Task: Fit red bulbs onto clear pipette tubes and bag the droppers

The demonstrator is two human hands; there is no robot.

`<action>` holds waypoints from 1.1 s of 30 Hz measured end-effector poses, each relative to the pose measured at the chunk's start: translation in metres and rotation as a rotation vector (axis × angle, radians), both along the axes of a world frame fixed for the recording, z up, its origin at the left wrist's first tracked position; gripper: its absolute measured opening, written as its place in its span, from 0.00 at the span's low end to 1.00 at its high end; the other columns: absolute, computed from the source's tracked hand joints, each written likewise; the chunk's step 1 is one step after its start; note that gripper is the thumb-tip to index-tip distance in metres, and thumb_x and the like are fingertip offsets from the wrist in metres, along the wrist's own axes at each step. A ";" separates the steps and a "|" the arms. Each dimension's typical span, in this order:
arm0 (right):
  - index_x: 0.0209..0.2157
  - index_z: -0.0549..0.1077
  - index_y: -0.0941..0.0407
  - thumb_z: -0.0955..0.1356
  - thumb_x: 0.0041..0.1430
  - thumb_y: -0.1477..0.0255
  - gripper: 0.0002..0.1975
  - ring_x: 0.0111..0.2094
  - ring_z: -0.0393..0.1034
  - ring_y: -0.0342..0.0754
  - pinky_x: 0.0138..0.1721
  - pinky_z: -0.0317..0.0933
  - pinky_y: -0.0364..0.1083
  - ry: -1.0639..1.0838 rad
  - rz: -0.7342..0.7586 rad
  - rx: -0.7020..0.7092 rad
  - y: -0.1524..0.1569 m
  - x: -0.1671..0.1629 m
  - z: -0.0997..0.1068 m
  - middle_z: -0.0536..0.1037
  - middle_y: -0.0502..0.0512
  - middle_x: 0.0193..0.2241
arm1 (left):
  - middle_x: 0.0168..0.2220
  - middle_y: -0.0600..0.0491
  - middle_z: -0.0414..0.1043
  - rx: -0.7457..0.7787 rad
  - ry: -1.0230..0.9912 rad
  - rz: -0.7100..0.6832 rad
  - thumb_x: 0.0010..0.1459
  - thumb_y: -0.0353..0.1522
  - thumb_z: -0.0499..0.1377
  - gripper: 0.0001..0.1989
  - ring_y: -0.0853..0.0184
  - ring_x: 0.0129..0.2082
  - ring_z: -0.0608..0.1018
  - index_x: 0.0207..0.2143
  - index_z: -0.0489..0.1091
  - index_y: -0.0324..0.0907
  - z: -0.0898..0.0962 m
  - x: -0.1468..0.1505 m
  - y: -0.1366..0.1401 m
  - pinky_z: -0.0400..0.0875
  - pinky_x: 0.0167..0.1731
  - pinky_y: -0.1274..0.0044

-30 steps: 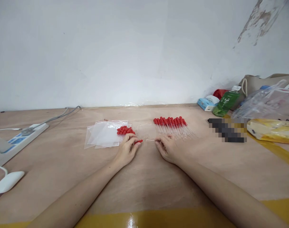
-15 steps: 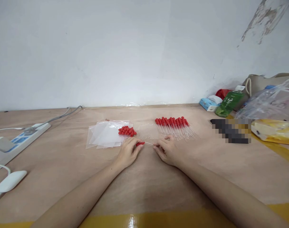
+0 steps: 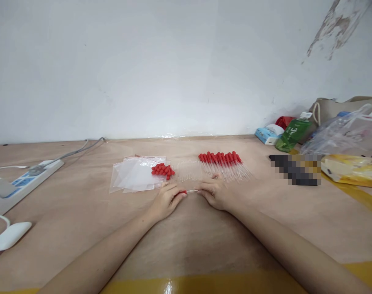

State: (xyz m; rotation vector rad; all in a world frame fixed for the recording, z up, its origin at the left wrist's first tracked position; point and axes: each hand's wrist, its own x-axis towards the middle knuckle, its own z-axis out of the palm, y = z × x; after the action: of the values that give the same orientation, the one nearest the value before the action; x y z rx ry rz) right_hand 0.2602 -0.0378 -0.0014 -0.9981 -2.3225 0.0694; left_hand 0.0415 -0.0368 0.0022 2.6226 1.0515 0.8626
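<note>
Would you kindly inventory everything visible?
Bulbs: heap, one held, red, centre
Tubes: many, one held, clear, centre
Zip bags: several, translucent, left
Droppers: many, red, clear, right
Power strip: 1, white, left
Cables: several, pale, left
Tissue pack: 1, blue, right
Bottle: 1, green, right
Plastic bag: 1, clear, right
Tote: 1, beige, right
Packet: 1, yellow, right
Pixelated object: 1, dark, right
Tape: strips, yellow, front
Table: 1, brown, below
Wall: 1, white, behind
Left hand, right hand: 2, bare, centre

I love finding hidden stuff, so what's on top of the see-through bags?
A pile of small red pieces lies over the right side of the bags. The bit of bag directly beneath can't be seen, because the pile covers it.
</note>
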 end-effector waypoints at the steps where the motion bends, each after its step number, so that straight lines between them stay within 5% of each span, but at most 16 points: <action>1: 0.31 0.73 0.53 0.59 0.60 0.71 0.11 0.30 0.66 0.42 0.40 0.44 0.47 -0.014 -0.001 0.025 0.000 0.000 0.000 0.76 0.49 0.29 | 0.30 0.53 0.72 0.005 0.022 -0.020 0.61 0.35 0.48 0.11 0.68 0.31 0.72 0.34 0.68 0.43 0.000 0.000 0.000 0.61 0.35 0.74; 6: 0.29 0.72 0.55 0.59 0.59 0.72 0.11 0.27 0.64 0.41 0.36 0.43 0.46 -0.061 -0.059 0.104 -0.006 -0.004 0.001 0.75 0.49 0.25 | 0.30 0.52 0.71 0.036 0.074 -0.050 0.61 0.35 0.47 0.11 0.68 0.30 0.72 0.35 0.68 0.42 -0.002 0.001 0.001 0.61 0.34 0.74; 23: 0.27 0.68 0.56 0.57 0.61 0.72 0.13 0.26 0.63 0.42 0.35 0.49 0.45 -0.080 -0.032 -0.091 -0.006 -0.017 -0.001 0.73 0.49 0.23 | 0.30 0.53 0.72 0.060 0.065 -0.067 0.60 0.33 0.49 0.09 0.68 0.31 0.72 0.34 0.68 0.42 -0.001 0.001 0.003 0.59 0.36 0.73; 29: 0.34 0.70 0.58 0.57 0.60 0.74 0.11 0.34 0.65 0.43 0.36 0.57 0.42 0.018 0.001 -0.157 -0.011 -0.018 0.012 0.73 0.55 0.32 | 0.40 0.50 0.70 0.198 -0.024 0.165 0.57 0.35 0.54 0.12 0.63 0.41 0.70 0.44 0.65 0.45 -0.005 -0.003 0.008 0.57 0.41 0.70; 33: 0.30 0.72 0.57 0.61 0.54 0.74 0.09 0.30 0.68 0.45 0.32 0.58 0.42 0.178 -0.263 -0.284 0.009 -0.005 0.016 0.75 0.54 0.29 | 0.44 0.48 0.67 0.186 -0.056 0.316 0.54 0.34 0.56 0.16 0.60 0.45 0.67 0.46 0.62 0.44 -0.006 -0.005 0.010 0.56 0.43 0.68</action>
State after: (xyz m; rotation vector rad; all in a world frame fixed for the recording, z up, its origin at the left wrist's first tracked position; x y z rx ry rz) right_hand 0.2555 -0.0284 0.0145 -1.3712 -2.0376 0.3752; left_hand 0.0368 -0.0263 -0.0041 2.5985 1.4612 1.1425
